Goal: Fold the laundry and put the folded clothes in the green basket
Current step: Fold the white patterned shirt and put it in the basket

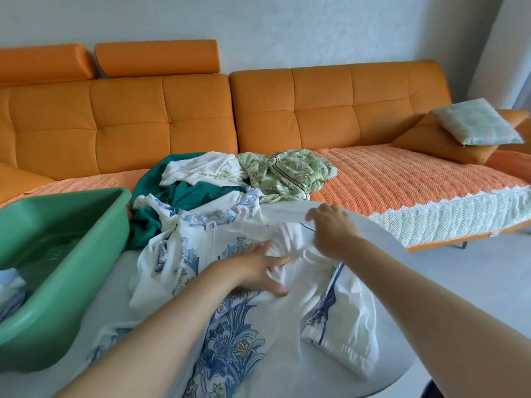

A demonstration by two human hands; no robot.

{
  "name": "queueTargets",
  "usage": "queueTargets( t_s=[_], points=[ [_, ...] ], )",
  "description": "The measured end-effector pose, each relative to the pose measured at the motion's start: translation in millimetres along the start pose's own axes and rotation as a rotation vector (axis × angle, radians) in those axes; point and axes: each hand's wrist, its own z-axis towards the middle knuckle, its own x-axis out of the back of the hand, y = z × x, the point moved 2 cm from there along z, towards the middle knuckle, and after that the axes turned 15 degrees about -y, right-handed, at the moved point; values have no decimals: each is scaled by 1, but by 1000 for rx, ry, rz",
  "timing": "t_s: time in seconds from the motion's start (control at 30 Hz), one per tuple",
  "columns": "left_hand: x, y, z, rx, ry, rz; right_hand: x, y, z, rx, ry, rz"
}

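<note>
**A:** Laundry pile (pixel 186 193): where does it lie?

**B:** Unfolded, at the far edge of the desk (pixel 287 209) and against the orange sofa (pixel 287 116). It holds a teal piece, a white one and a pale green leafy one.

**A:** And the piece being handled?

**B:** A white garment with blue floral print (pixel 230 340), spread on the desk in front of the person. The left hand (pixel 264 268) lies on its middle, fingers splayed, pressing the cloth down. The right hand (pixel 330 228) is just beyond it, fingers curled round a bunched fold of the same garment.

**A:** The green basket (pixel 71 225)?

**B:** On the desk at the left, just beside the garment, with pale blue cloth (pixel 11 285) in its near corner.
</note>
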Motion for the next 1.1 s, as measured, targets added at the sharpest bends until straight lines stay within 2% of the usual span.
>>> queueTargets(
  t_s=[0.07,0.1,0.17,0.23,0.3,0.33,0.4,0.47,0.53,0.6,0.7,0.8,0.9,0.97,1.03,1.1],
  points=[
    [9,3,-5,-70,52,-198,-10,-17,1,179,-114,171],
    [15,3,-6,-120,102,-335,-17,-24,2,227,-199,175],
    [24,-1,-10,-187,245,-435,-30,-28,7,250,-399,-16],
    [32,-13,-12,-134,440,-390,-38,-21,14,199,-523,-86],
    [37,-31,-9,-28,580,-273,-33,-9,23,114,-493,-25],
    [36,-40,-6,49,550,-201,-28,-5,26,80,-454,-25],
    [31,-57,0,171,350,-121,-20,-3,28,34,-363,-88],
    [27,-68,3,165,235,-186,-16,-11,34,8,-247,-198],
    [34,-76,3,129,323,-252,-12,-24,45,-5,-153,-222],
    [49,-89,6,128,450,-289,-9,-37,61,12,-96,-85],
    [70,-120,20,190,605,-295,-12,-51,96,-6,-151,134],
    [91,-144,32,268,613,-315,-23,-59,130,-38,-307,87],
    [101,-162,46,342,533,-250,-29,-66,157,-36,-323,101],
    [103,-172,57,356,546,-224,-29,-70,171,-23,-318,75],
    [107,-177,63,367,596,-232,-25,-73,184,-20,-255,66],
    [118,-185,60,422,743,-370,-15,-73,196,-50,-90,218]
  ],
)
